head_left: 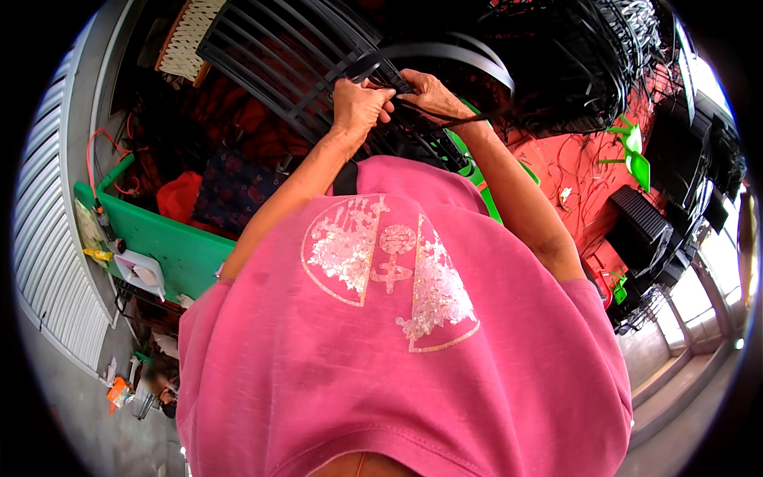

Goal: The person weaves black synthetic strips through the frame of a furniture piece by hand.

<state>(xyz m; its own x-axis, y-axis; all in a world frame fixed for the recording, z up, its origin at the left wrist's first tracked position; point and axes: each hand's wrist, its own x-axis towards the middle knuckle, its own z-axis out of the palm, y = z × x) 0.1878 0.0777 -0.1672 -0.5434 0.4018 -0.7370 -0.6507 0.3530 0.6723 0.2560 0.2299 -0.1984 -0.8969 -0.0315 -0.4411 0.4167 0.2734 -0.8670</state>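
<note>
A dark slatted frame point(274, 60) wound with flat strips slants across the top middle, in front of my body. At its near right edge my left hand point(359, 107) is closed, thumb and fingers pressed together on a black strip. Close beside it, my right hand point(429, 94) pinches a flat black plastic strip point(461, 122), whose loose length passes under the wrist. A wider grey-black loop of strip point(445, 50) arches above both hands. The exact spot between my fingertips is too small and dark to make out.
A big heap of black strips point(572, 71) fills the top right. Scraps litter the red floor point(564, 171), where a small green chair point(636, 159) stands. To the left are a green panel point(159, 246), a woven pale frame point(189, 40) and a patterned dark cloth point(238, 187).
</note>
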